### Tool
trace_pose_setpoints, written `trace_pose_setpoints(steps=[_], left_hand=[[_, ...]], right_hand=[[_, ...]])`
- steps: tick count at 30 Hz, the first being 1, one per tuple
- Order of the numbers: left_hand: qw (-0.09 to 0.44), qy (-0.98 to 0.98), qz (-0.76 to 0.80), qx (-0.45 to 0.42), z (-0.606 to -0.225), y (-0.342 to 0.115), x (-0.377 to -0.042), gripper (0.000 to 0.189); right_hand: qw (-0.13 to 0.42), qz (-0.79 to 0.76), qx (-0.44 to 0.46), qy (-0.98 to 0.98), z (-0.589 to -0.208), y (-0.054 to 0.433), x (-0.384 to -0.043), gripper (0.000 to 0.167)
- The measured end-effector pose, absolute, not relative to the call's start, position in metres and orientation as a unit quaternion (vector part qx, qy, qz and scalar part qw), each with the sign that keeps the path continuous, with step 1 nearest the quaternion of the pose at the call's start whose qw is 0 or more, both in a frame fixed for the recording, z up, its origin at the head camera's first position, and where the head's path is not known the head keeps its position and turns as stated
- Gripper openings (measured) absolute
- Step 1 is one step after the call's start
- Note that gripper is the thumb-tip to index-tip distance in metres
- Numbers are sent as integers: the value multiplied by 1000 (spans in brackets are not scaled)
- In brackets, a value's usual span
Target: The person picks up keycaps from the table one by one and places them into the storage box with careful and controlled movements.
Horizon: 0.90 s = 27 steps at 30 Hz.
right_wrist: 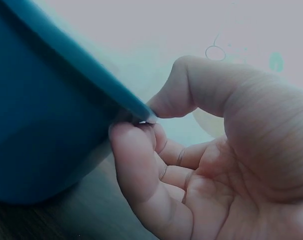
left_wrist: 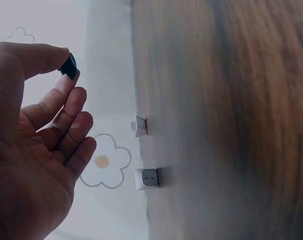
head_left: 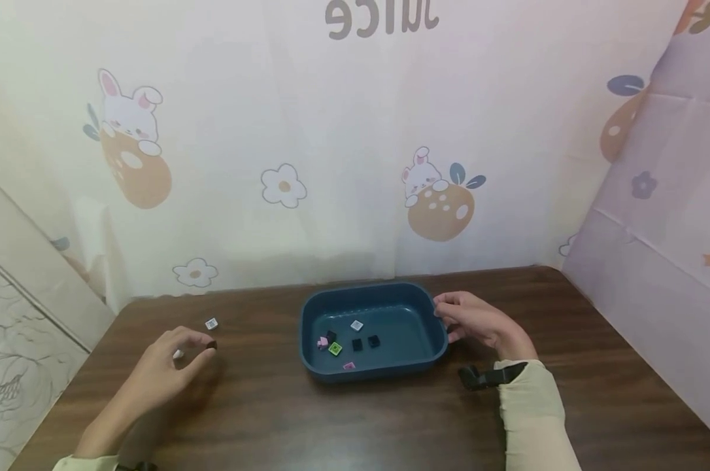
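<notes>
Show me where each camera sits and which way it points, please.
Head: worn on the head, facing forward and down over the table, blue tray and patterned backdrop; left hand, right hand and sleeves show.
Left wrist: worn there, facing the black keycap the left hand pinches, two pale keycaps beyond; only that hand shows.
Right wrist: worn there, facing the right hand pinching the tray's edge; only that hand shows.
Shared: head and left wrist both see the black keycap; head and right wrist, the tray.

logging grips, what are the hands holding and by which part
Left hand: black keycap, by its edges. Right hand: blue tray, by the rim at its right end.
</notes>
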<state>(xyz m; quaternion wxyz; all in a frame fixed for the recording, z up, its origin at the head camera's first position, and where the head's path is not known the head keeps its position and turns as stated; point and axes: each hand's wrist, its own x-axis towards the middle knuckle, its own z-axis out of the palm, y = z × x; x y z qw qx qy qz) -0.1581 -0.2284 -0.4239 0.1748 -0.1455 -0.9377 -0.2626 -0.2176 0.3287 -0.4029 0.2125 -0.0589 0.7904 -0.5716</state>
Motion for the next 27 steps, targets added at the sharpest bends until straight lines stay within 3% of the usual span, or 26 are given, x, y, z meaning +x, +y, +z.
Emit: trace_pose_setpoints(steps=[15, 27], left_hand=[[197, -927, -265, -177, -429, -217, -165, 16], [151, -935, -271, -173, -421, -205, -169, 11]], right_hand=[[214, -572, -58, 790, -403, 329, -217, 38], [214, -570, -53, 791, -403, 331, -218, 37]])
